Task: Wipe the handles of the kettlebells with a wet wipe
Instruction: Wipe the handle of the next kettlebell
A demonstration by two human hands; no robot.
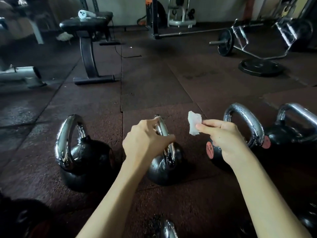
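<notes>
Far left: the left kettlebell [89,152] stands upright on the rubber floor [154,86], untouched. Next, the left hand [145,145] grips the chrome handle of the middle kettlebell [161,170], fingers curled round it. The wet wipe [194,124] is crumpled and held in the air just right of that handle, clear of it, pinched between thumb and forefinger of the right hand [223,140]. Behind that hand stands the third kettlebell [254,124]. The fourth kettlebell [284,133] is at far right.

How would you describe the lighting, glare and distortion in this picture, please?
Head view: dim overall, the kettlebell bodies sink into shadow; glare streaks the chrome handle gripped by the left hand; the wet wipe pinched in the right hand looks overexposed; wide-angle stretch lengthens the forearms.
</notes>
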